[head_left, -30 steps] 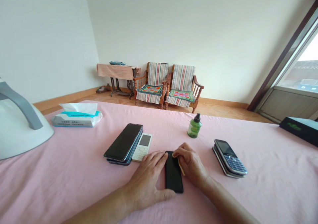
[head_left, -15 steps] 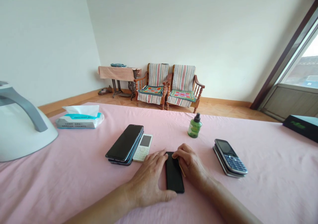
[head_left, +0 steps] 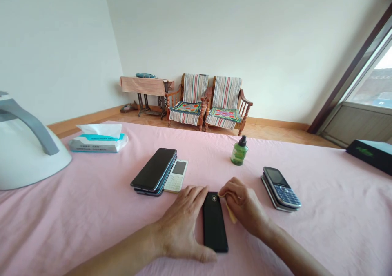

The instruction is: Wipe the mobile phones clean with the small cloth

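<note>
A black mobile phone (head_left: 215, 227) lies on the pink tablecloth with its back up, the round camera ring showing near the top. My left hand (head_left: 180, 221) holds it along the left side, fingertips at the upper edge and the thumb by the lower end. Close against its upper right corner, my right hand (head_left: 241, 202) pinches a small pale-yellow cloth (head_left: 231, 214); most of the cloth is hidden in the fingers.
Left of centre, a stack of dark smartphones (head_left: 154, 170) sits beside a white keypad phone (head_left: 177, 176). Keypad phones (head_left: 281, 190) are stacked at right. A green spray bottle (head_left: 239, 151), tissue pack (head_left: 98, 142), white kettle (head_left: 27, 145) and black box (head_left: 369, 155) stand around.
My right hand has shifted slightly right and off the phone's top, uncovering the camera ring. More of the cloth shows below the fingers. The left hand stays on the phone.
</note>
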`<state>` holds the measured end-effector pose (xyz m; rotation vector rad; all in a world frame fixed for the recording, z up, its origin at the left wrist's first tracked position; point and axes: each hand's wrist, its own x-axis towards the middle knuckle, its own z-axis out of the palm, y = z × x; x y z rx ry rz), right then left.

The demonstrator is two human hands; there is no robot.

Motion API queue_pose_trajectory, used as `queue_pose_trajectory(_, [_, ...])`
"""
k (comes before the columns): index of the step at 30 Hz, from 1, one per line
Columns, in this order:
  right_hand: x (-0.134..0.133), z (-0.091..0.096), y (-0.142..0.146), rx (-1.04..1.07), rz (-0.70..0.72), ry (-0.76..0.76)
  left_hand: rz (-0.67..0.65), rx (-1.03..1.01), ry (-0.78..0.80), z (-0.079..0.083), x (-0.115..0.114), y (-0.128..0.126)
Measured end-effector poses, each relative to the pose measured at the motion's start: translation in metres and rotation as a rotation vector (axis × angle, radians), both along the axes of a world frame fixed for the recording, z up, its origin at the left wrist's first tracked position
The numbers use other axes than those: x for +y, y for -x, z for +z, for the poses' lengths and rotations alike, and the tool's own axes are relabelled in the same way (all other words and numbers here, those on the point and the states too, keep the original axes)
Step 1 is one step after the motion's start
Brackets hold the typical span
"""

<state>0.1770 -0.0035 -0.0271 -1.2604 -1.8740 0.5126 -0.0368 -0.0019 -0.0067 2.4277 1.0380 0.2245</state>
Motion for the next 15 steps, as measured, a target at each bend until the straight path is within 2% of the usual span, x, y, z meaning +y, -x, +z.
queue_pose_trajectory(2, [0.0017,-0.0028,-0.0024,0.052,-0.131,0.002,-0.001,0.006,0.021,-0.0014,0.0012,0.0005])
queue_pose_trajectory(4, [0.0023,-0.0068,-0.0023,0.069,-0.172,-0.025,0.012,-0.008,0.010,-0.0017,0.0020,-0.0001])
queue_pose_trajectory(10, [-0.0051,-0.0090,0.0044,0.031,-0.085,-0.042,0.052,-0.021,-0.003,0.0043,0.0020,-0.0060])
queue_pose_trajectory(15, [-0.0072,-0.0077,0.0051,0.027,-0.077,-0.040,0.047,-0.055,-0.035,0.0042,0.0025,-0.0079])
